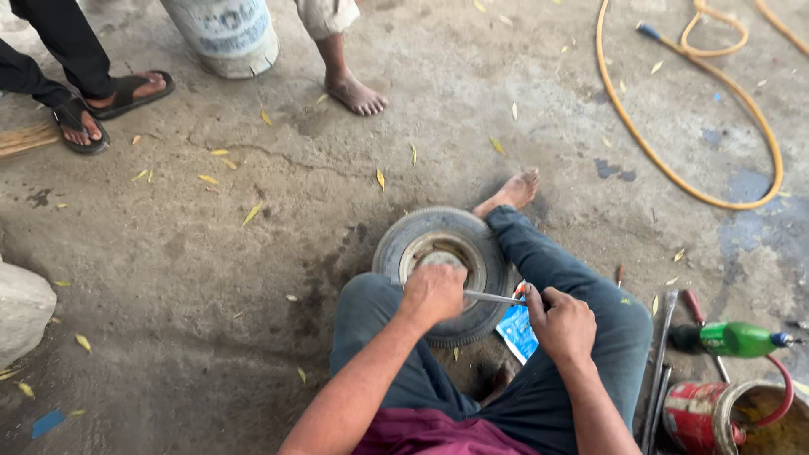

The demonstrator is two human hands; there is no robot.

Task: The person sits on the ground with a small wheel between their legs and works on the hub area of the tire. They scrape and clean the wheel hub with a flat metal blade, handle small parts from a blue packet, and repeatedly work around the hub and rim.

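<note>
Left hand (432, 292) clamped on small black rubber tyre with metal rim (444, 271); right hand (563, 322) fisted round thin metal rod (493, 297). Step seems prying bead; steady leverage needed.

Tyre (444, 274) between knees; bottle (737, 339), can (699, 414) right; hose (691, 109) beyond.

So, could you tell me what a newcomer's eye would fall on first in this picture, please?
Most likely the small tyre on the concrete floor between the seated person's knees, with the left hand pressed on it and the right hand gripping a thin metal rod against it. After that, the yellow hose looping at upper right, and the green bottle by a rusty red can at lower right.
</note>
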